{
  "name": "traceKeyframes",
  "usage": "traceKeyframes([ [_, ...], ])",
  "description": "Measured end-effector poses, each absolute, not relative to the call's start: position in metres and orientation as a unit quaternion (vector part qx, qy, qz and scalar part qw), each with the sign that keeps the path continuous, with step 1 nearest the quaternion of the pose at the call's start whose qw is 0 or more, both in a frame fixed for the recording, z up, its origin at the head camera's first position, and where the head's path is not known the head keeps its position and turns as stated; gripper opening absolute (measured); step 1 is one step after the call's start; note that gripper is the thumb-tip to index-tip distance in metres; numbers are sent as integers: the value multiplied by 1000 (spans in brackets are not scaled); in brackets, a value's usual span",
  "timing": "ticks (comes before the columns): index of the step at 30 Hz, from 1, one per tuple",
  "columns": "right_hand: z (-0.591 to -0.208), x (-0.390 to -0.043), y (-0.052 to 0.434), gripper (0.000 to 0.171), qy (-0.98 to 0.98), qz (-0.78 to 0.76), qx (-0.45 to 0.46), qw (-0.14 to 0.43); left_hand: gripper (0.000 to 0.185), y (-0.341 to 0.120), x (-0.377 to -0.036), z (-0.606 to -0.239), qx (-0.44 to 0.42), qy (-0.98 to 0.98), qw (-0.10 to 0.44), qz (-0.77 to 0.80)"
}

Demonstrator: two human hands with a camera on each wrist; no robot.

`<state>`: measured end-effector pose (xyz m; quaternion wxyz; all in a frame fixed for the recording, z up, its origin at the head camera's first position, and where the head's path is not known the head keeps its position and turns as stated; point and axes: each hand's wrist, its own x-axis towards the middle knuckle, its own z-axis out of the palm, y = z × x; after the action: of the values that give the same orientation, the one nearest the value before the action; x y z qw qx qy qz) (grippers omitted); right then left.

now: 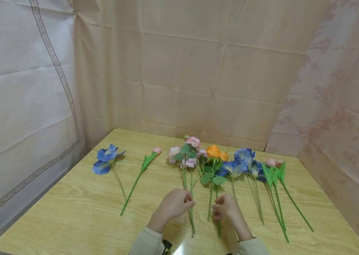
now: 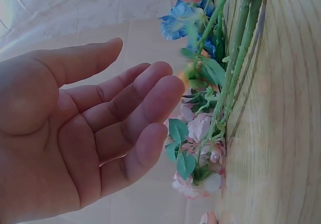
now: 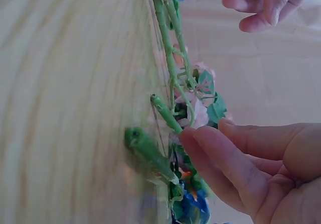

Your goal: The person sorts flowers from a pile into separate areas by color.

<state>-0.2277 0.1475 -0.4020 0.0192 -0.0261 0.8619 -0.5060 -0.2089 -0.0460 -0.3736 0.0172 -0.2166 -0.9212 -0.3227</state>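
Note:
Palm visible and fingers relaxed, my left hand [image 1: 174,204] hovers by the stems of the pink ranunculus-like flowers [image 1: 193,142]. Nothing lies in its palm in the left wrist view. My right hand [image 1: 228,208] is over the lower stems of the orange flowers [image 1: 213,151], fingers loosely bent. In the right wrist view, a green stem end [image 3: 164,112] shows right at its fingertips [image 3: 190,136], with the thumb apart from them. The pink and orange bunches lie side by side on the table, blooms toward the far edge.
Blue irises [image 1: 244,159] and pink tulips [image 1: 271,163] with green leaves lie to the right on the wooden table [image 1: 80,212]. On the left are a single blue iris [image 1: 106,157] and a single pink tulip [image 1: 156,151]. Cloth curtains [image 1: 179,71] surround the table.

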Motion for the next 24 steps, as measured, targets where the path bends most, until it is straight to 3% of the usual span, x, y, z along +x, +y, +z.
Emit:
traceKeyframes([
  [10, -398, -224, 145, 13, 856, -516, -31, 20, 14, -66, -218, -378, -183, -927, 55, -323],
  [18, -394, -221, 144, 16, 866, -497, -44, 29, 17, -113, -229, -382, -21, -949, 102, -296],
  [24, -391, -220, 145, 21, 872, -488, -43, 25, 26, -150, -234, -385, 82, -955, 75, -274],
])
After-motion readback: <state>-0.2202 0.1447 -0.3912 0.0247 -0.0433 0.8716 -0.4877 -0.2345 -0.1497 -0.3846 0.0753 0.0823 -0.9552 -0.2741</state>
